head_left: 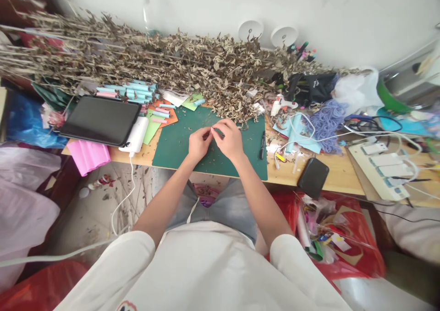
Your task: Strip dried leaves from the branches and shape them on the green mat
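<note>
Over the green cutting mat [178, 141], my left hand [200, 143] and my right hand [229, 139] meet at the fingertips. Both are closed in a pinch. Whatever sits between the fingertips is too small to make out. Just beyond them lies a heap of dried leaves [233, 104], part of a long bundle of dry leafy stems [137, 58] along the wall. Brown leaf crumbs are scattered over the mat. To the right of my right hand, a black pen [263, 145] rests at the mat's edge.
On the left are a black tablet [101, 118], a white power bank [135, 134] with a cable, and rolled paper tubes [137, 91]. Rightward stand a glue gun [282, 104], purple yarn [328, 123], a black box [313, 177] and a power strip [380, 169]. A red bag [369, 242] hangs below.
</note>
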The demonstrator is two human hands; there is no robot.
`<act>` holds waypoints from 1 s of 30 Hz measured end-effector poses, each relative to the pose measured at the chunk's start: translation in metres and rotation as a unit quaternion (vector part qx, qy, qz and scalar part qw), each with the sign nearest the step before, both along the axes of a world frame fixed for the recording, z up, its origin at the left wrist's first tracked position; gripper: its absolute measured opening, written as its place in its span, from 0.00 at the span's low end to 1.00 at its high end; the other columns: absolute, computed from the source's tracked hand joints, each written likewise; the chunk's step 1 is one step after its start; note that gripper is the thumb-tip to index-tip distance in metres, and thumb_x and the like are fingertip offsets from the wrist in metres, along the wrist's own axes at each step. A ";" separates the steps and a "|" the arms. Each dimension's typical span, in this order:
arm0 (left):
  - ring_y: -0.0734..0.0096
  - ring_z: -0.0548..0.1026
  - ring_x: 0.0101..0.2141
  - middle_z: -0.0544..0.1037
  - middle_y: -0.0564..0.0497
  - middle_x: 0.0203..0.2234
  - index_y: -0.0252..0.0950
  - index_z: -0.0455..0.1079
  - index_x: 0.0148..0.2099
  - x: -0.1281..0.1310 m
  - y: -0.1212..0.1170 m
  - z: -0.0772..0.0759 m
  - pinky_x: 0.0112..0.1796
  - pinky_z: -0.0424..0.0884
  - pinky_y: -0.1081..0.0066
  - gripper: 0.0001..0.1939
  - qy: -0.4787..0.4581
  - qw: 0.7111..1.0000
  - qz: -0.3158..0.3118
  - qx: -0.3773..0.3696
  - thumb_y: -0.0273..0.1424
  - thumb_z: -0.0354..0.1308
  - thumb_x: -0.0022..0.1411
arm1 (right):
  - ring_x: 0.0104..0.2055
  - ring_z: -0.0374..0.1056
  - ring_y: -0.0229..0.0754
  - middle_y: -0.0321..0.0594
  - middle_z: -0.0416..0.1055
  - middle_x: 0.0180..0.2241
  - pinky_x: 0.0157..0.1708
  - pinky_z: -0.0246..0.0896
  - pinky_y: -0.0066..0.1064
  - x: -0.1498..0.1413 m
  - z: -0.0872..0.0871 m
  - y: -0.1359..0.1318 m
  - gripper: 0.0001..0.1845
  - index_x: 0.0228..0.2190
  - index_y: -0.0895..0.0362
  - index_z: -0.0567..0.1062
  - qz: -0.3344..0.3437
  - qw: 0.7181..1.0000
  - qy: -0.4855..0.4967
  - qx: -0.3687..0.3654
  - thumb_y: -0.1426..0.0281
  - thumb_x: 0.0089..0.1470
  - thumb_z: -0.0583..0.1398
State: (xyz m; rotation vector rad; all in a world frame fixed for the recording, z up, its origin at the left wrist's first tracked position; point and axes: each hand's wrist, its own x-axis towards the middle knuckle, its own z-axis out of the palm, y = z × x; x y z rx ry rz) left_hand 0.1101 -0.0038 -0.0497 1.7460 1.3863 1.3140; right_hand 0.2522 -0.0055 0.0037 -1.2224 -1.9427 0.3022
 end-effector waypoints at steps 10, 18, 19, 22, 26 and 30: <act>0.67 0.79 0.34 0.82 0.47 0.36 0.34 0.78 0.41 0.003 -0.002 0.006 0.39 0.76 0.69 0.09 -0.031 0.999 0.017 -0.031 0.34 0.61 0.62 | 0.40 0.73 0.50 0.48 0.76 0.36 0.41 0.66 0.38 0.057 0.014 -0.030 0.12 0.34 0.57 0.77 -0.222 0.908 -0.243 -0.259 0.63 0.59 0.57; 0.66 0.79 0.34 0.82 0.47 0.36 0.35 0.78 0.42 0.004 -0.003 0.007 0.39 0.77 0.68 0.11 -0.041 0.998 0.020 -0.040 0.36 0.61 0.62 | 0.40 0.76 0.56 0.57 0.76 0.37 0.39 0.67 0.40 0.047 0.023 -0.040 0.11 0.36 0.63 0.74 -0.194 0.883 -0.316 -0.288 0.72 0.59 0.53; 0.66 0.79 0.34 0.82 0.47 0.37 0.35 0.78 0.42 0.004 -0.003 0.006 0.40 0.77 0.67 0.11 -0.042 0.998 0.018 -0.040 0.36 0.61 0.62 | 0.39 0.75 0.55 0.55 0.76 0.36 0.40 0.67 0.40 0.049 0.028 -0.042 0.11 0.36 0.62 0.74 -0.192 0.898 -0.286 -0.274 0.72 0.59 0.52; 0.66 0.80 0.35 0.82 0.47 0.38 0.35 0.78 0.42 0.004 -0.003 0.004 0.42 0.77 0.67 0.10 -0.041 0.998 0.015 -0.038 0.35 0.61 0.62 | 0.36 0.75 0.46 0.42 0.76 0.32 0.41 0.68 0.36 0.051 0.044 -0.045 0.10 0.42 0.57 0.71 -0.153 0.958 -0.107 -0.217 0.69 0.59 0.54; 0.67 0.80 0.35 0.82 0.47 0.38 0.35 0.78 0.41 0.004 -0.002 0.004 0.41 0.78 0.68 0.10 -0.042 0.998 0.017 -0.033 0.35 0.61 0.62 | 0.31 0.73 0.38 0.35 0.75 0.32 0.35 0.71 0.31 0.035 0.057 -0.034 0.16 0.49 0.52 0.66 -0.089 0.977 0.139 -0.137 0.67 0.59 0.54; 0.67 0.79 0.33 0.82 0.48 0.36 0.35 0.78 0.42 0.004 -0.002 0.003 0.40 0.78 0.68 0.10 -0.033 0.999 0.015 -0.035 0.35 0.61 0.62 | 0.33 0.74 0.38 0.39 0.74 0.36 0.34 0.72 0.32 0.011 0.060 -0.018 0.13 0.48 0.52 0.67 -0.051 0.972 0.210 -0.096 0.65 0.62 0.51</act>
